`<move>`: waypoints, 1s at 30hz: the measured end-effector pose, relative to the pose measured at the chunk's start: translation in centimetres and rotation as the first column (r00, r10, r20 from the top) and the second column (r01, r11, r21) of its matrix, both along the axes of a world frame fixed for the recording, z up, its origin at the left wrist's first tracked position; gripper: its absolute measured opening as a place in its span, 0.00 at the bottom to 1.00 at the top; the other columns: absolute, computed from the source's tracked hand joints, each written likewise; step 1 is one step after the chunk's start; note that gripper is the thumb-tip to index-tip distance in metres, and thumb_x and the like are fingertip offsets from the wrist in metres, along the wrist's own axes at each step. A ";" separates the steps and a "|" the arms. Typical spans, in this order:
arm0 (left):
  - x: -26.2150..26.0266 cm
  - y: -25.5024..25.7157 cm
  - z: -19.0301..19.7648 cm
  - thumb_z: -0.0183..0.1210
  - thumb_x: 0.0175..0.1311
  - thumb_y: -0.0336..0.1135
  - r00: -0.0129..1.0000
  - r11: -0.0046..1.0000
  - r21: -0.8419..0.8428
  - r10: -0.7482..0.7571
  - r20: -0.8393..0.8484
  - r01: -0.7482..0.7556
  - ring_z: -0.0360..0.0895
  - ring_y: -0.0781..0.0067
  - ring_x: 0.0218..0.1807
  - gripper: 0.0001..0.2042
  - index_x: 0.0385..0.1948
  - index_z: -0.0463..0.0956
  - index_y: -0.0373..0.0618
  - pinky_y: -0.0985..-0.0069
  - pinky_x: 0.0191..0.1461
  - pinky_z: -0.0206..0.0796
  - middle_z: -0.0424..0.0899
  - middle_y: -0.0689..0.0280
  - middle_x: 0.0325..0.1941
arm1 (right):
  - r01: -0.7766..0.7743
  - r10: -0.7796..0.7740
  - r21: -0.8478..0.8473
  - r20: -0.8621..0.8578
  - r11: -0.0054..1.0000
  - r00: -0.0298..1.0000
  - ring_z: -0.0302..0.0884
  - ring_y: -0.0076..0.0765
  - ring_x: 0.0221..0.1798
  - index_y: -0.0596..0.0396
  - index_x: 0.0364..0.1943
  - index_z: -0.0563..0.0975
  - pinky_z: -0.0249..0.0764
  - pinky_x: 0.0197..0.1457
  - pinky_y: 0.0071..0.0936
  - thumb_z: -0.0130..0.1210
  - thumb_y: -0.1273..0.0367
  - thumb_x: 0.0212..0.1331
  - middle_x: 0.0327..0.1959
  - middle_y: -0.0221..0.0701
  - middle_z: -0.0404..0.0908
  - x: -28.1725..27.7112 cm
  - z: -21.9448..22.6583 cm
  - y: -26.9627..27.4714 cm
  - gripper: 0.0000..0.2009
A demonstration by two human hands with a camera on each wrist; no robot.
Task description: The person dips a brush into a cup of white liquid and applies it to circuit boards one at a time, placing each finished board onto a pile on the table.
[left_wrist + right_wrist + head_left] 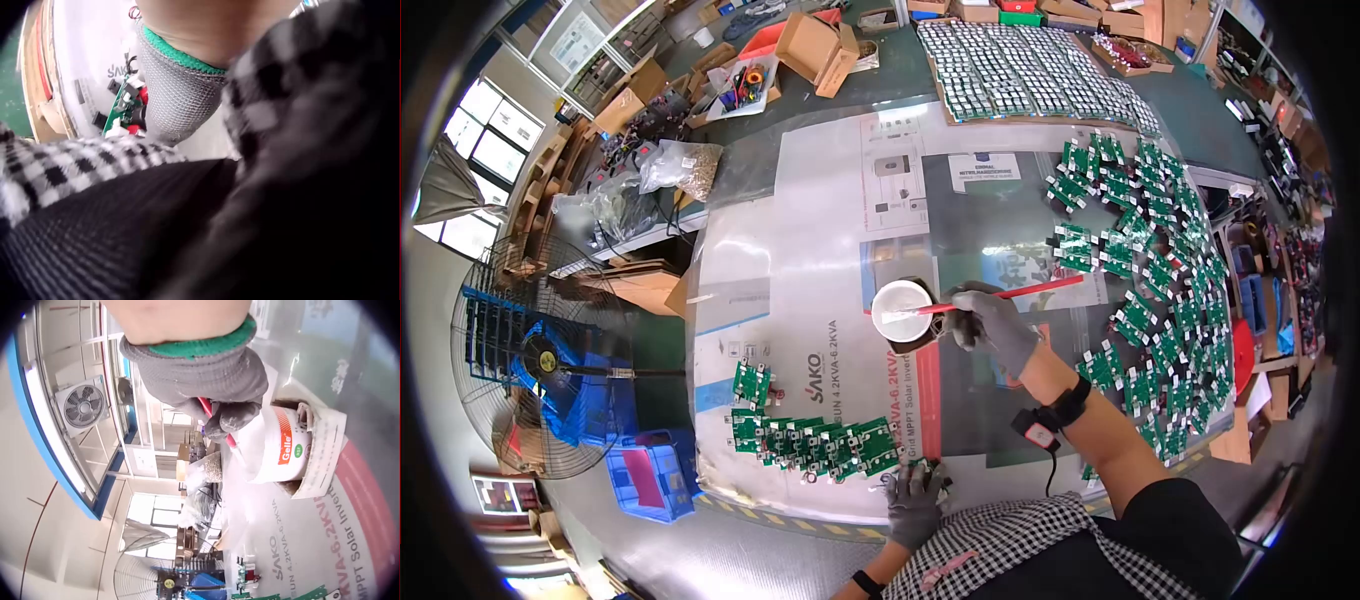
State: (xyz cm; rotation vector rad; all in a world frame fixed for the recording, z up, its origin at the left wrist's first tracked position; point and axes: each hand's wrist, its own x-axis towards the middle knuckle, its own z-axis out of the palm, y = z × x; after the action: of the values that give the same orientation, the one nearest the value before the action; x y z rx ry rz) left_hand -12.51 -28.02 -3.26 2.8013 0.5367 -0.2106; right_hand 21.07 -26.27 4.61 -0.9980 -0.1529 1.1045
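While the right hand held a red-handled brush beside the white tub, its gloved fingers were curled round the handle, and the brush's tip reached into the tub's mouth. The tub, with an orange label on its side, sat in a cardboard holder on the printed sheets covering the table.

Nearer the person than the tub, the left hand lay at a green circuit board, its gloved fingers stretched forward over it, fairly straight. How the thumb lay could not be told, as the left wrist view showed mostly the glove's cuff, the checked cloth and dark clothing.

To the left of the tub and nearer the person ran a row of boards, close together. Right of the tub spread a much larger group of boards. Beyond the tub, toward the right, small pieces stood in packed rows. Far left of the tub were a fan and a blue crate.
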 end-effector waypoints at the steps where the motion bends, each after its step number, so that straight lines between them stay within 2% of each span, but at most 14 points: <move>1: 0.4 0.2 0.2 0.68 0.42 0.55 1.000 0.999 0.026 -0.018 -0.006 0.018 0.58 0.52 0.64 0.36 0.59 0.69 0.63 0.52 0.66 0.49 0.64 0.59 0.59 | -0.002 0.002 0.002 -0.011 1.000 1.000 0.72 0.26 0.16 0.57 0.37 0.75 0.67 0.19 0.22 0.49 0.67 0.59 0.24 0.34 0.79 0.0 0.8 -1.0 0.09; 4: 1.0 0.5 -2.0 0.67 0.43 0.56 0.998 0.997 0.063 -0.049 0.042 0.046 0.58 0.52 0.65 0.35 0.59 0.69 0.64 0.51 0.65 0.49 0.64 0.57 0.58 | 0.000 0.001 0.015 -0.061 1.000 0.998 0.73 0.29 0.18 0.59 0.40 0.75 0.70 0.23 0.25 0.45 0.66 0.60 0.26 0.37 0.80 -1.0 4.2 -4.4 0.12; 7: 2.5 1.3 -0.6 0.68 0.43 0.56 0.998 0.994 -0.109 -0.004 -0.064 -0.003 0.58 0.52 0.64 0.36 0.59 0.68 0.65 0.50 0.66 0.47 0.63 0.56 0.59 | 0.005 0.000 0.072 -0.081 0.997 0.997 0.76 0.34 0.21 0.61 0.45 0.75 0.73 0.26 0.29 0.44 0.65 0.60 0.29 0.40 0.81 -2.3 5.9 -7.4 0.16; 8: 3.0 1.6 0.9 0.68 0.46 0.56 1.000 0.995 -0.099 0.005 -0.009 -0.006 0.66 0.58 0.59 0.38 0.62 0.65 0.60 0.55 0.62 0.56 0.66 0.57 0.55 | -0.016 0.020 0.101 -0.041 0.995 0.999 0.77 0.35 0.22 0.62 0.46 0.74 0.74 0.27 0.31 0.44 0.65 0.59 0.30 0.41 0.81 -2.3 5.7 -8.5 0.17; 9: 3.4 2.1 1.3 0.67 0.48 0.56 0.986 0.929 -0.345 0.162 0.049 -0.135 0.68 0.61 0.56 0.38 0.63 0.63 0.58 0.58 0.60 0.60 0.67 0.58 0.53 | -0.033 0.033 0.129 -0.001 0.991 0.999 0.78 0.36 0.24 0.62 0.48 0.74 0.74 0.28 0.32 0.44 0.64 0.59 0.30 0.42 0.81 -2.5 5.5 -9.4 0.18; 11: 3.8 2.8 1.4 0.65 0.51 0.57 0.882 0.574 -0.769 0.471 0.027 -0.283 0.72 0.67 0.52 0.39 0.64 0.61 0.53 0.63 0.55 0.67 0.70 0.61 0.50 | -0.010 0.006 0.104 0.046 0.995 0.999 0.79 0.38 0.26 0.62 0.44 0.75 0.75 0.29 0.31 0.47 0.64 0.56 0.29 0.42 0.80 -3.6 7.3 -11.3 0.17; 12: 3.7 4.3 0.7 0.61 0.55 0.61 0.853 0.132 -0.984 0.521 -0.033 -0.119 0.74 0.72 0.49 0.41 0.66 0.56 0.45 0.69 0.50 0.73 0.72 0.62 0.47 | 0.000 -0.007 0.088 0.074 0.996 0.997 0.78 0.39 0.25 0.61 0.43 0.76 0.75 0.28 0.32 0.49 0.64 0.54 0.28 0.42 0.80 -4.2 8.2 -12.0 0.17; 13: 4.3 5.5 5.1 0.59 0.56 0.62 0.853 -0.296 -0.954 0.486 -0.188 -0.042 0.73 0.64 0.56 0.42 0.66 0.55 0.44 0.61 0.57 0.71 0.72 0.59 0.55 | 0.008 -0.016 0.075 0.108 0.997 0.994 0.76 0.39 0.24 0.61 0.41 0.76 0.75 0.28 0.32 0.50 0.63 0.53 0.27 0.42 0.79 -4.7 8.8 -12.6 0.16; 15: 5.7 6.3 8.3 0.57 0.54 0.66 0.845 -0.645 -0.758 0.453 -0.284 0.091 0.70 0.55 0.61 0.46 0.67 0.54 0.41 0.55 0.62 0.67 0.68 0.54 0.62 | -0.013 0.002 0.062 0.181 0.998 0.984 0.76 0.38 0.23 0.62 0.39 0.77 0.75 0.27 0.31 0.51 0.66 0.52 0.26 0.40 0.78 -5.8 9.4 -13.7 0.15; 18: 6.5 7.1 11.9 0.59 0.50 0.68 0.904 -0.747 -0.658 0.343 -0.255 0.098 0.68 0.60 0.64 0.50 0.68 0.52 0.39 0.60 0.68 0.62 0.66 0.58 0.65 | -0.034 0.039 -0.028 0.218 0.999 0.975 0.76 0.35 0.24 0.64 0.38 0.77 0.76 0.28 0.30 0.50 0.69 0.52 0.25 0.39 0.78 -7.3 11.4 -14.6 0.13; 21: 6.6 7.2 12.4 0.60 0.48 0.70 0.907 -0.685 -0.726 0.343 -0.245 0.063 0.67 0.59 0.65 0.52 0.68 0.51 0.39 0.59 0.68 0.61 0.65 0.57 0.66 | -0.045 0.048 -0.022 0.221 0.999 0.974 0.78 0.35 0.26 0.65 0.37 0.77 0.77 0.30 0.29 0.50 0.70 0.52 0.25 0.40 0.79 -8.2 13.3 -14.8 0.13; 26: 4.5 8.1 10.0 0.65 0.52 0.43 0.969 -0.665 -0.745 0.144 -0.199 -0.054 0.69 0.61 0.64 0.41 0.68 0.55 0.40 0.63 0.68 0.62 0.68 0.55 0.64 | -0.162 0.163 -0.040 0.443 0.986 0.882 0.77 0.29 0.28 0.64 0.31 0.79 0.73 0.33 0.26 0.53 0.77 0.47 0.29 0.35 0.81 -7.9 14.3 -14.7 0.07; 29: 5.3 7.5 13.3 0.65 0.52 0.42 0.942 -0.526 -0.836 0.174 -0.287 -0.157 0.71 0.61 0.62 0.39 0.66 0.58 0.39 0.65 0.66 0.64 0.71 0.55 0.63 | -0.250 0.216 -0.032 0.619 0.968 0.755 0.75 0.21 0.29 0.62 0.32 0.79 0.70 0.31 0.22 0.52 0.79 0.49 0.29 0.32 0.80 -7.9 14.9 -14.5 0.07; 30: 5.8 7.6 13.1 0.64 0.54 0.41 0.976 -0.705 -0.705 0.093 -0.199 -0.077 0.73 0.62 0.60 0.37 0.65 0.58 0.38 0.67 0.64 0.65 0.71 0.56 0.62 | -0.274 0.234 -0.033 0.628 0.961 0.742 0.75 0.21 0.29 0.62 0.32 0.79 0.70 0.31 0.22 0.52 0.79 0.50 0.29 0.32 0.80 -7.9 14.8 -14.5 0.07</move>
State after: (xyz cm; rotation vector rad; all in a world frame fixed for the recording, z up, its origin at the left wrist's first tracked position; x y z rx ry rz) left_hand -6.73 -20.43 9.86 0.4547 0.2250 -0.3632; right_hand 13.17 -40.80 19.43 -1.2907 -0.8918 0.9601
